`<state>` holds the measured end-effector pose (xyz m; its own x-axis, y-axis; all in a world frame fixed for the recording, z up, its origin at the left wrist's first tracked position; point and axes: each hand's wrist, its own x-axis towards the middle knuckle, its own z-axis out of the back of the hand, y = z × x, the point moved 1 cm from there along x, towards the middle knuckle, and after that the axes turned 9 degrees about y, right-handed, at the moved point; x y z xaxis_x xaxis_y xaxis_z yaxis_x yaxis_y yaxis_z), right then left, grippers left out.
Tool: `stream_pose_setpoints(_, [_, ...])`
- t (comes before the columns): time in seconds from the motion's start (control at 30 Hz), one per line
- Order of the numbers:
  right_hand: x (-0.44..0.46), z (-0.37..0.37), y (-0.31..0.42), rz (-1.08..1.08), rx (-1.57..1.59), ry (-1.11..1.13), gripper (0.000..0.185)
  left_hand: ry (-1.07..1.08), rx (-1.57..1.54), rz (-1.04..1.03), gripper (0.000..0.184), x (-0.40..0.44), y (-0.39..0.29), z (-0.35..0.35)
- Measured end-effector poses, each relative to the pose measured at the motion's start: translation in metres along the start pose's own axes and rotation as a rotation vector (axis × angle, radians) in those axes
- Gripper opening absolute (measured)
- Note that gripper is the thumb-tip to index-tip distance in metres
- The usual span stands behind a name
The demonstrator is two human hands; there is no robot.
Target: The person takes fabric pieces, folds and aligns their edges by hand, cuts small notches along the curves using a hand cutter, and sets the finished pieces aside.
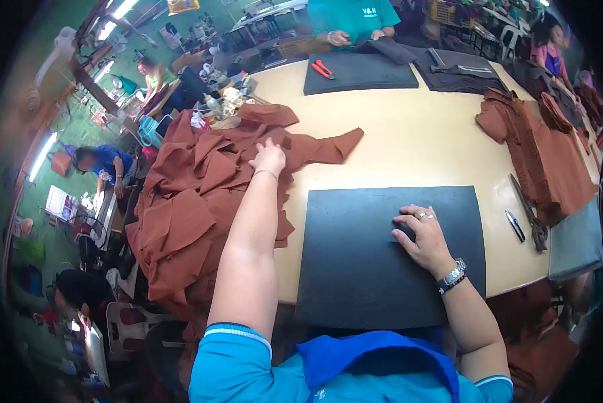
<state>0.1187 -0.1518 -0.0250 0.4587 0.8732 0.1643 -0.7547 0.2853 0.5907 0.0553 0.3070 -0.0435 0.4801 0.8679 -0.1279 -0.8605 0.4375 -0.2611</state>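
My left hand (269, 158) reaches out onto a large heap of rust-brown cloth pieces (211, 168) at the left of the table, its fingers touching the top pieces. Whether it grips one is hard to tell. My right hand (422, 235) rests over a black board (375, 269) in front of me, its thumb and fingers curled around a small dark object (405, 230). That object is mostly covered by the hand. One brown piece (338, 146) sticks out from the heap to the right.
On the pale table (395, 148), scissors (529, 211), a cutter (515, 226) and stacked brown cloth (543, 154) lie at the right. Across it, a person in a green shirt (352, 23) handles dark cloth by another black board (362, 74) with red-handled pliers (323, 68).
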Motion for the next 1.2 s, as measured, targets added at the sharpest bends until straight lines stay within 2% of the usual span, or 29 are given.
stream_pose_setpoints(0.07, [0.0,0.001,-0.001,-0.013,0.031,0.005,0.026,0.092,-0.074,0.133,0.066,0.0,-0.005,0.014])
stream_pose_setpoints(0.1, [0.001,0.001,-0.002,-0.018,0.048,0.006,0.026,0.066,-0.119,0.144,0.066,-0.003,-0.005,0.018])
stream_pose_setpoints(0.2, [0.003,0.0,-0.005,-0.017,0.059,0.017,0.026,0.143,0.243,-0.067,0.064,-0.035,-0.014,0.03])
stream_pose_setpoints(0.23, [0.003,0.0,-0.006,-0.017,0.066,0.022,0.027,-0.032,0.25,-0.165,0.052,-0.034,-0.006,0.016])
stream_pose_setpoints(0.33, [0.002,0.0,-0.007,-0.021,0.079,0.024,0.028,-0.195,-0.007,-0.241,0.042,-0.037,-0.012,0.011])
stream_pose_setpoints(0.37, [0.002,0.0,-0.007,-0.021,0.081,0.021,0.028,-0.357,-0.046,-0.306,0.036,-0.041,-0.013,0.008])
stream_pose_setpoints(0.4, [0.001,0.0,-0.007,-0.019,0.083,0.02,0.029,-0.434,-0.175,-0.364,0.038,-0.052,-0.016,0.012])
stream_pose_setpoints(0.5, [0.002,-0.003,-0.009,-0.02,0.08,0.012,0.029,-0.592,-0.281,-0.352,0.036,-0.073,-0.018,0.022])
stream_pose_setpoints(0.6, [0.004,-0.001,-0.002,-0.027,0.084,0.002,0.032,-0.644,-0.432,-0.433,0.034,-0.09,-0.013,0.017])
stream_pose_setpoints(0.7, [0.034,-0.012,0.006,0.086,0.319,0.006,0.046,-0.65,-0.404,-0.587,0.033,-0.111,-0.003,0.003])
stream_pose_setpoints(0.83, [0.109,-0.036,0.061,-0.062,0.69,0.027,0.074,-0.6,-0.255,-0.749,0.036,-0.127,0.015,-0.014])
stream_pose_setpoints(0.93, [0.164,-0.078,0.075,-0.06,0.734,0.054,0.057,-0.571,-0.062,-0.808,0.039,-0.132,0.027,-0.013])
stream_pose_setpoints(0.97, [0.175,-0.082,0.078,-0.078,0.76,0.087,0.051,-0.582,0.046,-0.762,0.043,-0.135,0.03,-0.013])
stream_pose_setpoints(1.0, [0.182,-0.077,0.082,-0.124,0.797,0.157,0.044,-0.622,0.213,-0.699,0.064,-0.136,0.034,-0.011])
stream_pose_setpoints(1.03, [0.184,-0.073,0.086,-0.173,0.831,0.228,0.038,-0.597,0.186,-0.597,0.082,-0.137,0.04,-0.011])
stream_pose_setpoints(1.07, [0.178,-0.068,0.085,-0.14,0.883,0.089,0.03,-0.568,0.154,-0.492,0.101,-0.138,0.044,-0.013])
stream_pose_setpoints(1.13, [0.176,-0.055,0.068,-0.043,0.831,-0.026,0.028,-0.534,0.149,-0.406,0.118,-0.134,0.057,-0.016])
stream_pose_setpoints(1.17, [0.176,-0.049,0.057,-0.082,0.806,0.008,0.028,-0.513,0.146,-0.363,0.128,-0.132,0.064,-0.019])
stream_pose_setpoints(1.2, [0.177,-0.041,0.044,-0.121,0.778,0.04,0.029,-0.531,0.121,-0.333,0.129,-0.131,0.066,-0.021])
